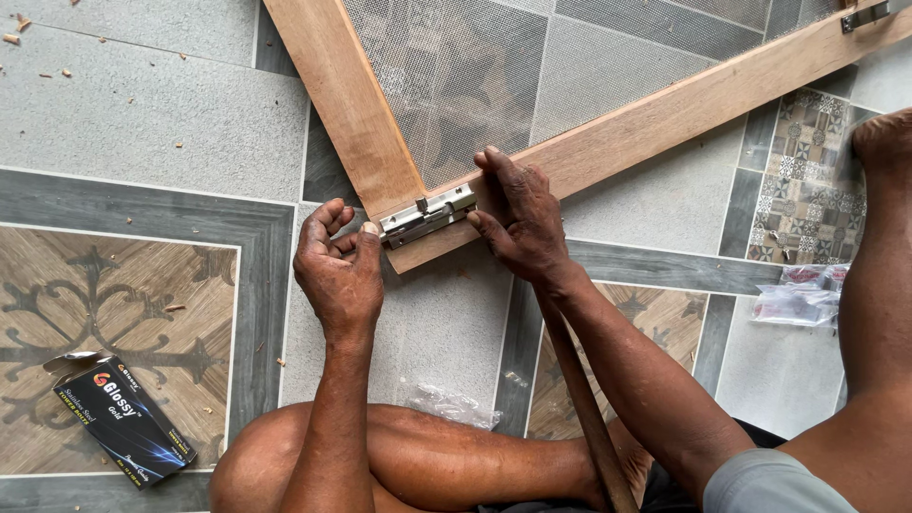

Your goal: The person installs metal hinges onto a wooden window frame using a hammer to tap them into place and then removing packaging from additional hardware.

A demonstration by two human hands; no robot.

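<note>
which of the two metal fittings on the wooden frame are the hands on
The silver sliding bolt at the frame's near corner, between the left hand and right hand. The other fitting sits untouched at the top right.

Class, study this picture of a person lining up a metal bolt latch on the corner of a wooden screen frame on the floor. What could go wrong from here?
1. The silver metal bolt latch sits loose at the corner of the brown wooden mesh frame, steadied only by the left hand and right hand; it may slip out of line.
2. No screws show in it, so any nudge could shift it.
3. Fingertips rest beside the latch and might get pinched.
</note>
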